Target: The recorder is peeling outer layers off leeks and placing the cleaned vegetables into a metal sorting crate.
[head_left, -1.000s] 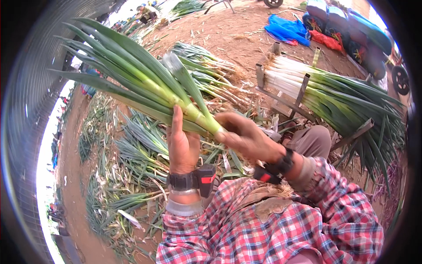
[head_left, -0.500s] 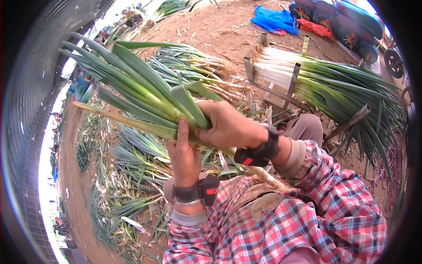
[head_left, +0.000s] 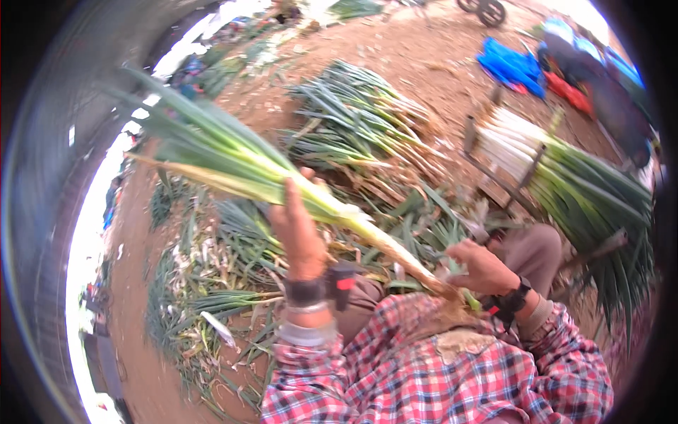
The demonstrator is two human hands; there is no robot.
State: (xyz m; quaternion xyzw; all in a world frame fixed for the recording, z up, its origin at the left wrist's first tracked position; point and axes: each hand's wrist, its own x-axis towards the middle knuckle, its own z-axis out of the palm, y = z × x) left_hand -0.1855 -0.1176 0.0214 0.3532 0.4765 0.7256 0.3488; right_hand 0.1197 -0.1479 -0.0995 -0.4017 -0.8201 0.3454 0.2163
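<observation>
Nearest is the checked shirt [head_left: 424,374], its sleeves reaching out to two hands with dark wristbands [head_left: 305,291]. The left hand [head_left: 300,233] grasps a leek [head_left: 385,249] where the pale stalk opens into leaves, its palm and thumb along the near side and fingertips showing over the far edge. The leek lies slantwise across the front of the body, its long axis running from the leafy end at upper left down to the shaggy roots [head_left: 455,307] above the lap at lower right. The right hand [head_left: 482,268] is just beside that root end, fingers curled, with a pale green scrap near them; blur hides whether it pinches the scrap or touches the stalk, so I cannot tell. The right is thus the nearer hand to the roots, the left to the leaves. Past the right knee [head_left: 540,251], to the right of both hands, stands a metal rack [head_left: 535,166] packed with leeks [head_left: 579,177], white ends toward upper left and green tops spilling out lower right (roughly the reverse of how the held one points). To the left, loose trimmings [head_left: 187,346] and more leeks [head_left: 247,230] litter the earth floor [head_left: 141,318]; beyond the hands a larger heap of leeks [head_left: 360,116] lies with its stalks toward the rack. Farther off are a blue sheet [head_left: 510,65], something red [head_left: 567,93], bulky bundles [head_left: 600,78] whose contents I cannot make out, and small wheels [head_left: 491,13].
</observation>
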